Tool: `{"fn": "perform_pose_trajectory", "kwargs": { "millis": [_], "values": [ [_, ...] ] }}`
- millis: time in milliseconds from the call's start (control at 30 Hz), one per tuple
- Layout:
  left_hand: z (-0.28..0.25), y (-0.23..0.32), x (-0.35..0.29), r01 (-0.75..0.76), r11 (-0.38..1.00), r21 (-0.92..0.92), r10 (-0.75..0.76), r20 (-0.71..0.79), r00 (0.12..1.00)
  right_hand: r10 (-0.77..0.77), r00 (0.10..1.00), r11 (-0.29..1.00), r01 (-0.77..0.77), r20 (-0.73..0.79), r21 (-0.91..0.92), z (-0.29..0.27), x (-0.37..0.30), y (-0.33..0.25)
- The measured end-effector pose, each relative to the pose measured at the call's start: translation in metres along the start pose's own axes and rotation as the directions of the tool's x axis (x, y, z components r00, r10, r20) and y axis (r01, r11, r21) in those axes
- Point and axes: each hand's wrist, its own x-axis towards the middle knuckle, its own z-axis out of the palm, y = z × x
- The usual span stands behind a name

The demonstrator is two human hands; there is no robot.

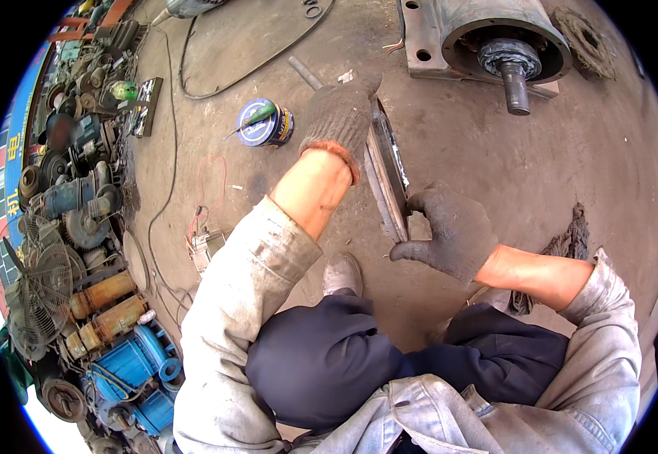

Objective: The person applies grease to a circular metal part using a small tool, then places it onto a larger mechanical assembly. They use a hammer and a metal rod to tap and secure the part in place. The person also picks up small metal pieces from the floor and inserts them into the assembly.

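A thick, flat metal cover (384,163), seen almost edge-on, stands tilted above the floor between my hands. My left hand (340,112), in a dark knitted glove, is closed at its far end; some fingers are hidden behind the glove's back. At the near end, my right hand (450,231), gloved alike, grips the edge between thumb and fingers. A grey rod (305,72) shows just beyond my left hand; whether I touch it cannot be seen. Left of that hand stands a round tub (277,130) with a green-handled screwdriver (259,116) lying on its lid.
A large motor housing (458,38) with a protruding shaft (517,87) sits far right. Motors, fans and a blue machine (128,363) pile up along the left. A black cable (172,151) crosses the floor. A dark rag (571,234) lies beyond my right forearm.
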Motion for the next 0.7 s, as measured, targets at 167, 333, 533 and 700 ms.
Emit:
{"fn": "perform_pose_trajectory", "kwargs": {
  "millis": [167, 333, 533, 700],
  "values": [
    [0.016, 0.006, 0.014, 0.044, 0.989, 0.144, -0.039, -0.042, 0.998, 0.063, 0.983, 0.998, -0.059, -0.175, 0.027, -0.025, -0.007, 0.008],
    [-0.021, 0.026, -0.018, 0.247, 0.808, 0.535, -0.040, -0.369, 0.929, -0.069, 0.975, 0.997, 0.072, -0.213, 0.005, -0.054, 0.022, 0.044],
    [-0.076, -0.007, -0.051, -0.149, 0.491, 0.858, 0.549, -0.172, 0.818, -0.319, 0.933, 0.944, 0.298, -0.166, -0.139, -0.072, 0.054, 0.060],
    [-0.076, -0.078, -0.047, -0.560, 0.680, 0.473, 0.676, -0.109, 0.728, -0.263, 0.938, 0.961, 0.233, -0.226, -0.150, -0.074, 0.056, 0.092]
  ]
}}
